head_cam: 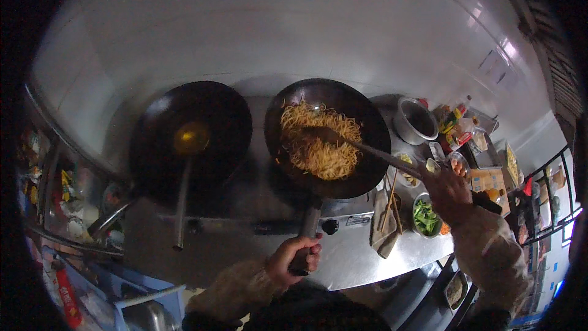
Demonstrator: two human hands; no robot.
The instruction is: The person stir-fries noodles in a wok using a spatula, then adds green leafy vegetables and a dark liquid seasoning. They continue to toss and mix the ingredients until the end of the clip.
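Note:
My left hand (297, 257) grips the handle (311, 221) of a dark wok (376, 147) on the stove. Inside the wok lies a heap of browned noodles (328, 158), with darker bits mixed in. A long-handled spatula or ladle (390, 161) reaches from the right into the noodles. Its dark head (321, 134) rests among them, partly covered. My right hand (445, 191) is closed around the upper end of that handle, above the ingredient bowls.
To the left stands a second wok (151, 147) holding a ladle (183, 207) and yellow oil (190, 138). On the right are a metal pot (415, 122), a bowl of green vegetables (426, 215), chopsticks (390, 202) on a folded cloth (380, 239), sauce bottles (459, 110) and a cardboard box (487, 181).

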